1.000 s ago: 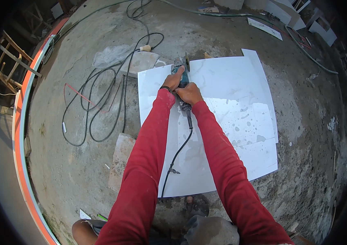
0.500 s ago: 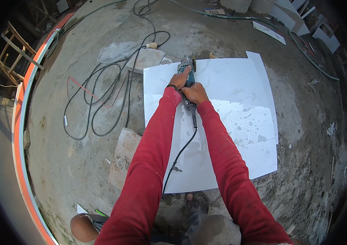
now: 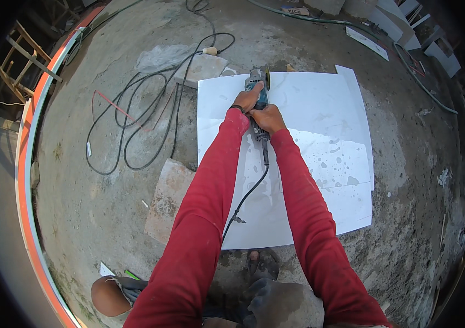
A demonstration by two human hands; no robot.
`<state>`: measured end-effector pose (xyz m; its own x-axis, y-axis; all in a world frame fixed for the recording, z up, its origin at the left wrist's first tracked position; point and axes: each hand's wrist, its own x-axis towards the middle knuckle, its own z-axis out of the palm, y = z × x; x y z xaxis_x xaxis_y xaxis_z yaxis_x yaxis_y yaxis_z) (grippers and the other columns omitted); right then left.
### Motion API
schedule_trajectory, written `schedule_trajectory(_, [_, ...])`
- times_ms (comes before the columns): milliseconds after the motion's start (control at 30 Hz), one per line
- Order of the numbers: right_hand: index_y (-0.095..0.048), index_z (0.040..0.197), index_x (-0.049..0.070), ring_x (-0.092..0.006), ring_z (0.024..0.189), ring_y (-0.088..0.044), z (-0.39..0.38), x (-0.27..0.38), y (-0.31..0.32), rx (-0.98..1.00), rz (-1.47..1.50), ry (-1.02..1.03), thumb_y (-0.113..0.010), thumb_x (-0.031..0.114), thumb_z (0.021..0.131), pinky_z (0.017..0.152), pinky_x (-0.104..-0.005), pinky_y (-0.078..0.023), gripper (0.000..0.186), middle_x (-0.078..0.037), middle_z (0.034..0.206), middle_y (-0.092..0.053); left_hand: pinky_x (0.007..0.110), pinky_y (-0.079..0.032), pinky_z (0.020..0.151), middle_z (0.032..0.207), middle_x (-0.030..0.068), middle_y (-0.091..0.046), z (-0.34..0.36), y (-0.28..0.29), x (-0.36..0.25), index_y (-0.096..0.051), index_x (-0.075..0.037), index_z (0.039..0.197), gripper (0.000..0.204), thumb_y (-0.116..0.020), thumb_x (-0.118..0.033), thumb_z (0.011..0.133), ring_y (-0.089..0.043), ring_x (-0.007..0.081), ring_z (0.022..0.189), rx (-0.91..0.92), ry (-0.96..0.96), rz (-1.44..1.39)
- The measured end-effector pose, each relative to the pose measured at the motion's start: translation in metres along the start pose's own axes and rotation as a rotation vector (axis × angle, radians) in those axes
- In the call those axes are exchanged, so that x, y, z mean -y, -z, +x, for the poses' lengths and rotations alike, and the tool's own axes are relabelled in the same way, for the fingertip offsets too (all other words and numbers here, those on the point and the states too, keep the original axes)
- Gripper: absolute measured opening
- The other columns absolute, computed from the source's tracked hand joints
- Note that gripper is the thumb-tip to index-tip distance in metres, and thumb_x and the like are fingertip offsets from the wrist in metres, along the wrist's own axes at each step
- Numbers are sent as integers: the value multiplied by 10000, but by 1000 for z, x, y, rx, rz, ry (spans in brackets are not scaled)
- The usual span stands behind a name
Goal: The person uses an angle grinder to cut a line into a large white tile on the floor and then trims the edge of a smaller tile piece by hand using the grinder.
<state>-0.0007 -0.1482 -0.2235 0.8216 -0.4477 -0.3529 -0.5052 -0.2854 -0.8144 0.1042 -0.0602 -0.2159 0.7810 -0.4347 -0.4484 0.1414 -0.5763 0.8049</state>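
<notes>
My left hand point(image 3: 249, 99) is closed around the upper body of a teal-and-black angle grinder point(image 3: 254, 80), a wristband at its cuff. Just below and to the right, my right hand point(image 3: 268, 117) grips the grinder's rear body. A disc point(image 3: 267, 77) stands on edge at the tool's front right, near the far edge of a white sheet or slab point(image 3: 320, 109) lying on the ground, marked with wet patches. The black power cord point(image 3: 253, 188) runs from the tool toward me, with a small valve-like fitting point(image 3: 237, 219) on or beside it.
Looped cables point(image 3: 134, 120), a plastic bag point(image 3: 161, 57) and stone pieces point(image 3: 169, 186) lie left on the concrete floor point(image 3: 68, 202). An orange-edged strip point(image 3: 24, 180) runs along the left, beside a wooden frame point(image 3: 27, 60). A hose point(image 3: 424, 87) and white offcuts point(image 3: 366, 42) lie at back right.
The view has shifted, so the sheet and surroundings sit higher in the picture. My hands and the grinder appear a little farther forward and right, both still gripping it.
</notes>
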Motion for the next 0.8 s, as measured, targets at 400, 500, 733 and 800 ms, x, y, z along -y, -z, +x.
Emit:
schedule_trajectory(400, [-743,949,-95,-356,904,-749,3,-5,0,16,8,6,-787,416,729,802,-418,-560,559,-249,947,-755,410,-349,1141,1379,251,-629,17,-6,10,-657,59,1319,1056,-438,-861,850,-551,367,1334,-37,25,30])
schedule_trajectory(500, [-745,960,-92,-360,913,-748,6,-9,-3,22,40,16,-785,414,730,808,-420,-559,558,-252,954,-755,409,-344,1147,1388,251,-625,18,-6,10,-654,56,1326,1053,-426,-859,856,-548,364,1340,-30,23,49])
schedule_trajectory(733, [-743,993,-93,-372,952,-745,6,-12,-4,23,14,-9,-777,410,734,840,-422,-558,567,-254,986,-755,422,-346,1150,1409,248,-614,9,-4,7,-650,39,1346,1054,-404,-862,859,-540,370,1356,6,11,81])
schedule_trajectory(800, [-744,1000,-93,-373,961,-744,5,-11,-3,26,10,-2,-773,415,736,847,-422,-558,573,-255,992,-755,425,-348,1149,1413,247,-612,8,-6,7,-654,36,1344,1058,-397,-866,855,-540,373,1356,-26,25,84])
